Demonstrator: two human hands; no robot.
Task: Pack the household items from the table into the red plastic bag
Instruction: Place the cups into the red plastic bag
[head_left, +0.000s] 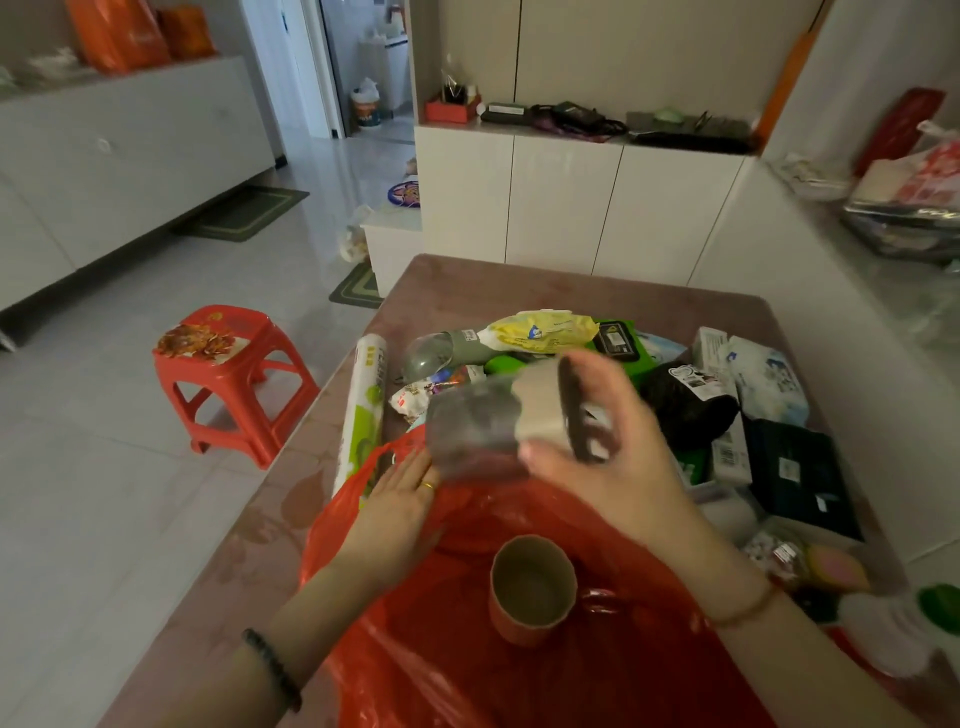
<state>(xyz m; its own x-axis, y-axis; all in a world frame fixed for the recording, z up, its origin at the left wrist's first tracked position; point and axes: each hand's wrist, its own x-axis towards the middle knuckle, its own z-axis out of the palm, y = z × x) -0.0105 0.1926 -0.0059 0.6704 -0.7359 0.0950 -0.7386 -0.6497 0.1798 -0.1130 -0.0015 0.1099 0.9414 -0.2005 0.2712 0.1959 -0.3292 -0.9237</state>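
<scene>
Nearest, the red bag (415, 654) lies spread on the table (452, 291), and a cup (532, 587) stands upright in what seems to be its mouth, so it is likely already packed. The left hand (397, 501) lies flat on the bag's far rim with fingers straight, probably to pin it open. Just beyond, the right hand (618, 457) grips a pack (483, 421) above that opening, apparently to drop it in. The pack is motion-blurred, grey and beige, partly see-through. Farther off lie a roll (366, 405) and a yellow pouch (540, 330), still unpacked.
</scene>
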